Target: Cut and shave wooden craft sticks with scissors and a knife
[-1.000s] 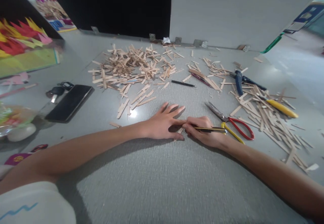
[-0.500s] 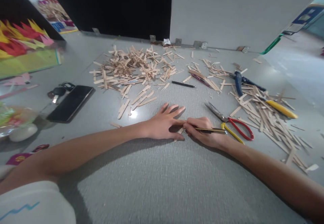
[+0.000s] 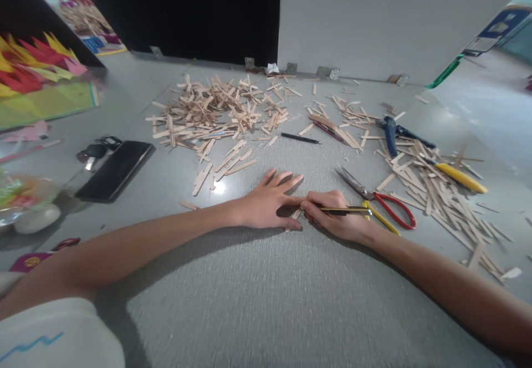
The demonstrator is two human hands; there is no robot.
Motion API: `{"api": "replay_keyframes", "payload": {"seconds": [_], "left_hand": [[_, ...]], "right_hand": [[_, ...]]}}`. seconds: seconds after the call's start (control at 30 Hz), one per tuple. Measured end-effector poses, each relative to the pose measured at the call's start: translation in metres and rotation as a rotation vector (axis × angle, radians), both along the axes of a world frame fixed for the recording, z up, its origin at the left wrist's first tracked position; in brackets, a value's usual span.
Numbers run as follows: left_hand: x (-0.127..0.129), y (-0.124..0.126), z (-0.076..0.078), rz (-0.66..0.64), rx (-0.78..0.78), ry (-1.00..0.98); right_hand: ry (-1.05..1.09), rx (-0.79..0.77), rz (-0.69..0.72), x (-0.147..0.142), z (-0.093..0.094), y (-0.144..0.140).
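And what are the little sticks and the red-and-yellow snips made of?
The sticks look like bare wood: pale tan and dull. The snips seem to have metal blades, grey with a slight shine. Their handles may be plastic-coated, being evenly coloured; I can't tell what's underneath.

We face a black panel (image 3: 178,13) at eleven o'clock and a pale grey panel (image 3: 394,19) at one, metal brackets (image 3: 249,62) along their feet. Our grey counter (image 3: 233,312) catches a bright reflection (image 3: 219,186) near centre, toward nine, and paler glare (image 3: 449,114) toward two.
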State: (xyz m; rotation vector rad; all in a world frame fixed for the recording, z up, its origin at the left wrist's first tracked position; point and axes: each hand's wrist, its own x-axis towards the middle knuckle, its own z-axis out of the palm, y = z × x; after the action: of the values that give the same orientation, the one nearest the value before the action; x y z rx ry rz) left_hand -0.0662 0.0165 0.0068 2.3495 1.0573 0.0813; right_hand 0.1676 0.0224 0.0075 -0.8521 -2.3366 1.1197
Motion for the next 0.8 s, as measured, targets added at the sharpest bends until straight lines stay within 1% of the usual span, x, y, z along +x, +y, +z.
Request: {"api": "replay_keyframes", "payload": {"seconds": [0.17,0.37,0.57,0.8], "left_hand": [[0.001,0.0003,0.0005,-0.002,-0.001,0.031],[-0.0017,0.0008,-0.0034,0.0,-0.014,-0.027],[-0.0016,0.0005,-0.0053,0.005,-0.008,-0.04],[-0.0011,0.0005,-0.0045,0.005,-0.001,-0.012]], "right_hand": [[0.001,-0.008,-0.008,-0.0006,0.0002,-0.0006],[-0.011,-0.015,-0.015,-0.0004,-0.0014,-0.0005],[0.005,-0.01,-0.012,-0.0004,-0.0021,-0.0003],[0.003,0.069,0.038,-0.0039,0.001,-0.0002]]}}
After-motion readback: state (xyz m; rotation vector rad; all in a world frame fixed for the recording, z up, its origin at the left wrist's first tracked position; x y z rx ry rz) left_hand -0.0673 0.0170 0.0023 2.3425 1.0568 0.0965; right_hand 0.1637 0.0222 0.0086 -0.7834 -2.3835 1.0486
